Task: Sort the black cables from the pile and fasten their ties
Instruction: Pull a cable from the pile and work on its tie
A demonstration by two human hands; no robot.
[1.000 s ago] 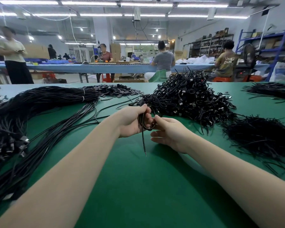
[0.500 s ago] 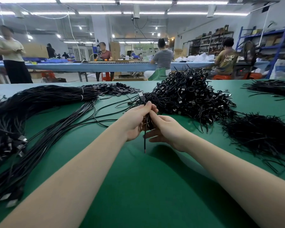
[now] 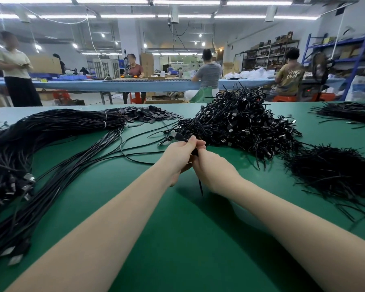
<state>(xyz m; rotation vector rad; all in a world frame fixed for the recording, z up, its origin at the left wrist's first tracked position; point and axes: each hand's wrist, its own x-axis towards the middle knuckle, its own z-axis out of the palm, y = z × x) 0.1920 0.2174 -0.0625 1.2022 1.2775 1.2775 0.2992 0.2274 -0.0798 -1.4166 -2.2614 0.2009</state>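
Note:
My left hand (image 3: 180, 153) and my right hand (image 3: 214, 169) meet over the green table (image 3: 177, 239), both pinching one coiled black cable (image 3: 177, 137). Its plug end sticks out to the left past my left fingers. A thin black tie (image 3: 200, 187) hangs down between the hands, its tail pointing at the table. Right behind the hands lies the big pile of coiled black cables (image 3: 240, 125). A heap of loose black ties (image 3: 333, 171) lies to the right.
Long straight black cables in a bundle (image 3: 51, 127) sweep across the left side, with plug ends (image 3: 11, 186) near the left edge. Small black pieces (image 3: 148, 114) lie at the far middle. More ties (image 3: 350, 112) sit far right. People work at a blue bench behind.
The open loop of cable seen a second ago has been drawn tight between my hands. Both hands have moved up together toward the pile.

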